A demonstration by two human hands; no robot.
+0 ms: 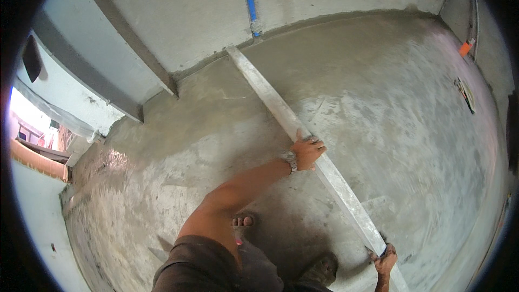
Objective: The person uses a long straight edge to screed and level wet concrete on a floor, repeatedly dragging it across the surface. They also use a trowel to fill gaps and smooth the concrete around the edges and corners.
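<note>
Landmark for all positions: the long straightedge (pixel 303 135), a pale, mortar-crusted bar lying flat on the wet screed floor (pixel 178 146), running from the foot of the rear wall (pixel 189 16) down to the lower right of view.

Left of the straightedge: an open doorway (pixel 38 130) with daylight, then a bare foot (pixel 242 220) on the screed, near the bar's lower half.

On the straightedge, about mid-length: the left hand (pixel 308 153), wrist carrying a metal watch (pixel 291 160), fingers (pixel 318 143) curled over the bar's top edge, gripping it.

At its lower end: the right hand (pixel 385 262), closed round the bar.

Beyond its far end: a blue pipe (pixel 251 5) on the wall.

Handling assessment: the bar appears rigid and straight, moderately heavy for its length, its surface gritty with mortar and likely slick where wet. Two well-separated holds, as present, suit it; a single end hold would likely let it swing.
</note>
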